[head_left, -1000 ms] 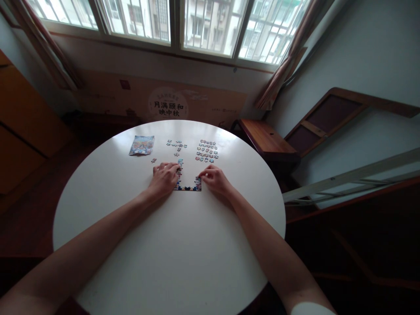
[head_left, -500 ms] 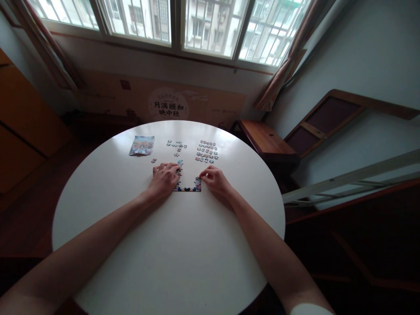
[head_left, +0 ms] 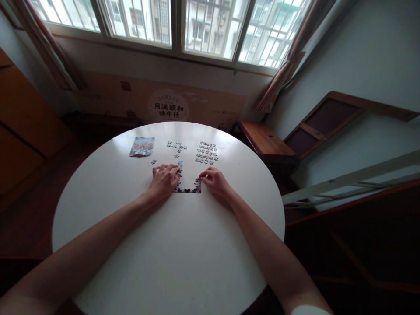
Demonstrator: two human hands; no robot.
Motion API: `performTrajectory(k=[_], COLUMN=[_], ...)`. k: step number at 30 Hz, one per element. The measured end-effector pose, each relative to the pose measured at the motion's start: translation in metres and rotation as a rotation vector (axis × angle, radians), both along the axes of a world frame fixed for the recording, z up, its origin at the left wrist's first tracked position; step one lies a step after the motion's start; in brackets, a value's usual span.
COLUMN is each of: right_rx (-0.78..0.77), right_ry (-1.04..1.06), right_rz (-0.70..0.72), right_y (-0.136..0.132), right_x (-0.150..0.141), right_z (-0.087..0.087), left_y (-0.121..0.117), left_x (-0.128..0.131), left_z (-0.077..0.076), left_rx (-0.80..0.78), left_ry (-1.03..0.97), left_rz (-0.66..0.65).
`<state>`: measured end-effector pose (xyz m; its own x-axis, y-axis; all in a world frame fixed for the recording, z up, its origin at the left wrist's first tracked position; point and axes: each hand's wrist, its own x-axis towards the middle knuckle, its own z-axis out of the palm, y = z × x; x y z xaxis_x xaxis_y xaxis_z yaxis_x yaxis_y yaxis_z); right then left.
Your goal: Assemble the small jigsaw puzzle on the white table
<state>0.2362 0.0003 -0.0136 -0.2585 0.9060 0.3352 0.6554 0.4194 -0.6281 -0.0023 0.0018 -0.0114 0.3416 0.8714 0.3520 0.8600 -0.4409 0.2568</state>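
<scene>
A partly joined jigsaw puzzle forms a U shape on the white round table, its open side facing the window. My left hand rests over the puzzle's left column, fingers bent and fingertips on its pieces. At the top of the right column, my right hand has thumb and forefinger pinched together; whatever small piece lies between them is mostly hidden. Beyond the hands, loose puzzle pieces lie in rows at the right, and a smaller group of pieces sits in the middle. One single piece lies beyond my left hand.
A picture sheet or packet lies on the table's far left. A wooden stool or bench stands past the table's right edge. The barred window is behind, with a printed banner below it.
Both hands keep nearly the same place on the puzzle. The whole view has shifted very slightly; the loose pieces look unmoved.
</scene>
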Motion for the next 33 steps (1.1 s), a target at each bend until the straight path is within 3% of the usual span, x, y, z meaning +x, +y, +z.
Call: performTrajectory(k=[33], right_rx=[0.007], right_ry=[-0.028], right_rz=[0.001], right_y=[0.0017], right_x=[0.0012], right_z=[-0.0026], left_y=[-0.0013], left_x=[0.0009], left_z=[0.0033], left_rx=[-0.017], left_ry=[0.027], left_rz=[0.000])
